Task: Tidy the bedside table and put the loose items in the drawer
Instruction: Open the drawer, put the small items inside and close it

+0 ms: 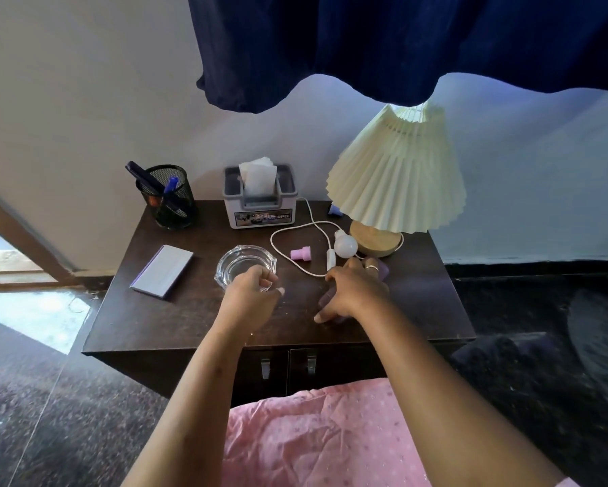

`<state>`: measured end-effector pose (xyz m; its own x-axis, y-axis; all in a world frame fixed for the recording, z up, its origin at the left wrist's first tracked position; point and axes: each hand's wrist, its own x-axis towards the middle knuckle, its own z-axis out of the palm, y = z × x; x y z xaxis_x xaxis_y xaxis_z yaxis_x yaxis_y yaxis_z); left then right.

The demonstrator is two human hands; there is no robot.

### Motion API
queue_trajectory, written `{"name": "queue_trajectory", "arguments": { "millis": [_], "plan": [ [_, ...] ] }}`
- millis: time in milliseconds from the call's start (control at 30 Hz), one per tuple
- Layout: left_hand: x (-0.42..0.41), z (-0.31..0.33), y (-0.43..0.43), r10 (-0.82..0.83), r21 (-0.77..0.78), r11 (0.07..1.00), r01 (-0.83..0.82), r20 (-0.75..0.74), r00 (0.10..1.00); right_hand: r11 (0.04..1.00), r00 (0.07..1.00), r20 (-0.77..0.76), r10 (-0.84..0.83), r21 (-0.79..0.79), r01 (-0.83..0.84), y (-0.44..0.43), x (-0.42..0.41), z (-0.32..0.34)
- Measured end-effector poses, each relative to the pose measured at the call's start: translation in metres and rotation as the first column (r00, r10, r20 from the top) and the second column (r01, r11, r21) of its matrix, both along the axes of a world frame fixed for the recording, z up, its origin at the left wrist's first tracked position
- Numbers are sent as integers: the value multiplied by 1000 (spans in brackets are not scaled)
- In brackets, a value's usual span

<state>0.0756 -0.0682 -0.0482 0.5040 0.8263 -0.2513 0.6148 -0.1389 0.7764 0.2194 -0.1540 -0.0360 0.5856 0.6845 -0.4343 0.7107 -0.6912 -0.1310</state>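
The dark wooden bedside table holds a glass ashtray, a pale purple notebook, a small pink plastic piece, a loose white bulb and a white cord with a switch. My left hand curls over the ashtray's near rim and grips it. My right hand presses down with spread fingers on a purple object, which it mostly hides. Two drawer fronts with metal handles are closed below the table's front edge.
A black mesh pen holder stands at the back left, a grey tissue box at the back middle, a pleated cream lamp at the back right. A dark blue curtain hangs overhead. Pink fabric lies below the drawers.
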Motion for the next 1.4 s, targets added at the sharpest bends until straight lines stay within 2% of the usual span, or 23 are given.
{"name": "queue_trajectory", "arguments": {
  "millis": [200,333,433,567,633,700,767,833,867,967,1100,1167,1267,1333,1400],
  "plan": [
    [2,-3,1,-67,79,994,71,-52,996,999,995,94,-46,8,45,2,1,-5],
    [2,-3,2,-99,123,986,109,-85,991,994,975,221,-20,109,-4,2,-2,-7],
    [2,-4,4,-110,138,983,125,-108,988,975,986,169,-11,222,-27,7,-9,-6],
    [1,-5,4,-115,148,980,134,-128,985,953,989,126,73,285,-106,13,-20,-8],
    [0,-4,3,-117,106,985,138,-185,976,947,998,5,70,314,-68,15,-24,-9],
    [0,-1,0,-213,18,972,234,-350,912,952,993,-107,54,305,-18,15,-28,-12],
    [0,2,-6,-401,-195,916,351,-478,782,966,981,-182,73,257,-24,14,-29,-15],
    [1,3,-15,-573,-481,807,343,-496,652,985,933,-353,67,170,-7,9,-32,-18],
    [2,0,-18,-623,-542,767,342,-506,597,995,891,-452,42,104,6,5,-34,-19],
    [3,-9,-28,-660,-485,750,450,-591,464,992,795,-601,-79,-126,3,-14,-37,-26],
    [-3,-19,-38,-656,-412,722,557,-663,360,951,786,-578,-219,-308,38,-44,-36,-42],
    [-7,-19,-41,-652,-414,727,548,-668,359,952,798,-552,-242,-295,85,-55,-36,-50],
    [-10,-18,-43,-603,-395,792,466,-626,495,960,796,-542,-269,-213,180,-61,-44,-62],
    [-11,-21,-46,-538,-391,842,370,-579,612,944,716,-615,-329,-189,271,-62,-54,-70],
    [-10,-26,-50,-483,-387,870,305,-553,679,919,625,-687,-370,-172,355,-66,-65,-76]
  ]
}}
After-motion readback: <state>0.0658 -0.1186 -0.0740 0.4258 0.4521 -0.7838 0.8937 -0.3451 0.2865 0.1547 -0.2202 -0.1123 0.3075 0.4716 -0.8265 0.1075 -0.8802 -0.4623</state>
